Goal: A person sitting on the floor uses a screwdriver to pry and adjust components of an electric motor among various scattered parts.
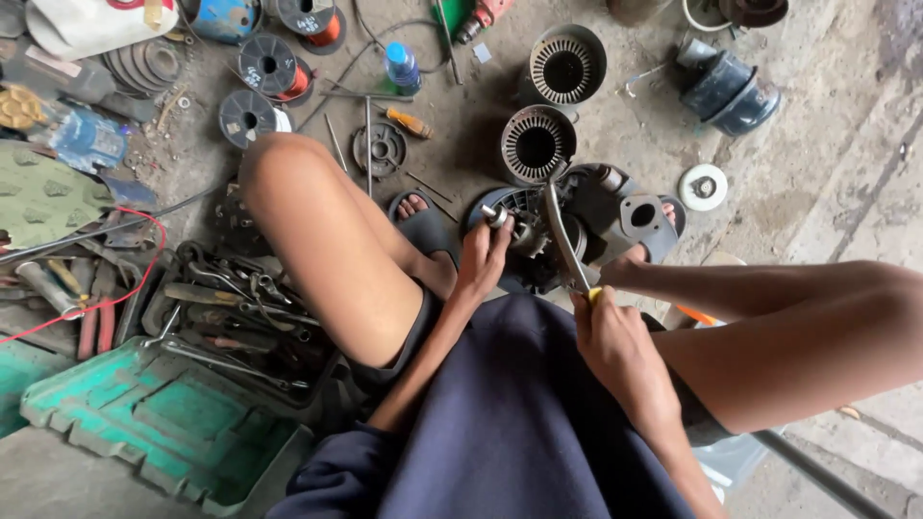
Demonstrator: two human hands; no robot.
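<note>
Dark round motor housing on the concrete floor between the feet, slotted and grimy, a short bright shaft end at its middle; left hand with grip clamped on that shaft end; right hand with grip wrapped tight on a long flat metal tool, blade slanting up across the housing; beyond the left hand, two ribbed stator rings; left of it, spanners piled.

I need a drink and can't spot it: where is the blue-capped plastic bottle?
In the head view, the bottle stands on the floor near the top centre, just above the orange-handled screwdriver and left of the two ribbed motor housings.
</note>
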